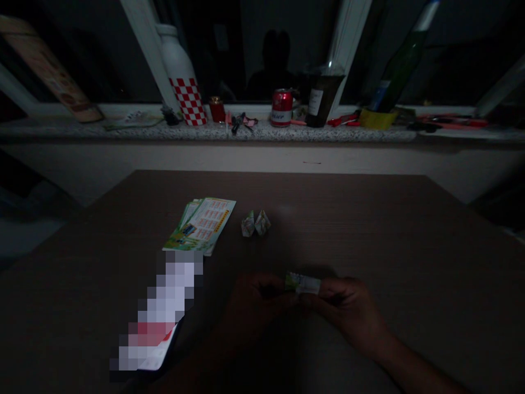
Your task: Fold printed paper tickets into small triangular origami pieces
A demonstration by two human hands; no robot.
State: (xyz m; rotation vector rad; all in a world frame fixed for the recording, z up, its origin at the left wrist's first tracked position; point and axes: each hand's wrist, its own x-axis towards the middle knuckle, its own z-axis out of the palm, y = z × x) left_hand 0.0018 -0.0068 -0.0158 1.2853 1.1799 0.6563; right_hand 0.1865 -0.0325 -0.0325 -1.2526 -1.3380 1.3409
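Note:
The scene is very dark. My left hand and my right hand meet low over the brown table, and both pinch a small folded piece of printed paper between their fingertips. Two small folded paper shapes lie side by side on the table beyond my hands. A stack of green and white printed leaflets lies to their left.
A blurred-out flat object lies at my left. On the stone windowsill stand a white bottle with red checks, a red can, a dark cup, a green bottle and small clutter.

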